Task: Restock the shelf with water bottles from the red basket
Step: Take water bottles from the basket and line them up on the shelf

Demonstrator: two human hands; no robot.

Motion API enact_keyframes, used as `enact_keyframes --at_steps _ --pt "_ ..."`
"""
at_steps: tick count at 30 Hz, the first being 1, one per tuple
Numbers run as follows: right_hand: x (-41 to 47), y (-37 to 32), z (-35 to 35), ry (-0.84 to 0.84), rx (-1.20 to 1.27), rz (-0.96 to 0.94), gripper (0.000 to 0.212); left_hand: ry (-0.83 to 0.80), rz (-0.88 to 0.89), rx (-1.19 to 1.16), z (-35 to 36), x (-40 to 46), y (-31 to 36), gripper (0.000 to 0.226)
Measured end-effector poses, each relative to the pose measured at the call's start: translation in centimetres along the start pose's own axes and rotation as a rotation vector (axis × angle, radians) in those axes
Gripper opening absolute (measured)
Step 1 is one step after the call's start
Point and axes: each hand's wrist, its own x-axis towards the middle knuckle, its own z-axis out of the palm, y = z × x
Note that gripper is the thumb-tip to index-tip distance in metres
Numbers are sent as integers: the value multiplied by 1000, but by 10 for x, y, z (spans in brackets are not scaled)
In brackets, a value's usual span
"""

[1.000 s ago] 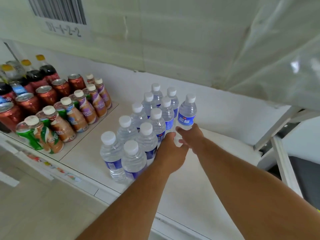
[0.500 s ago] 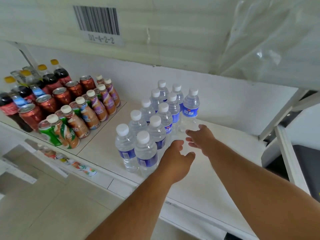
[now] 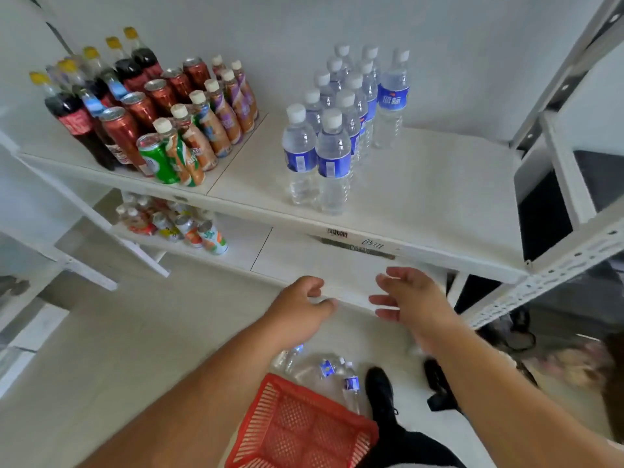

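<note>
Several clear water bottles (image 3: 332, 157) with white caps and blue labels stand in rows on the white shelf (image 3: 422, 197). One more bottle (image 3: 391, 99) stands alone to their right. Below, on the floor, the red basket (image 3: 297, 427) holds several lying water bottles (image 3: 351, 383). My left hand (image 3: 300, 309) and my right hand (image 3: 410, 293) hover empty below the shelf's front edge, above the basket, fingers loosely curled.
Cola bottles, red cans (image 3: 121, 130), a green can (image 3: 157, 160) and orange tea bottles (image 3: 199, 130) fill the shelf's left part. A lower shelf holds more drinks (image 3: 189, 228). The perforated steel upright (image 3: 560, 265) stands at the right. My black shoes (image 3: 381, 390) stand beside the basket.
Both hands let go of the rightmost bottle on the shelf and pulled back down toward the basket. The view tilted downward, bringing the lower shelf, floor and red basket into sight.
</note>
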Motion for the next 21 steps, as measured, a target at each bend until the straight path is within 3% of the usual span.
enact_keyframes --at_steps 3,7,15,21 --pt "-28 72 7 -18 -165 219 42 1 -51 23 2 -24 -45 52" --pt "-37 123 1 -53 -280 333 49 15 -141 25 7 -47 -78 56" --pt "30 172 -22 -58 -474 458 48 71 -375 -11 54 -39 -117 19" --pt "104 245 -30 -131 -666 573 42 41 -541 -117 109 1 -172 54"
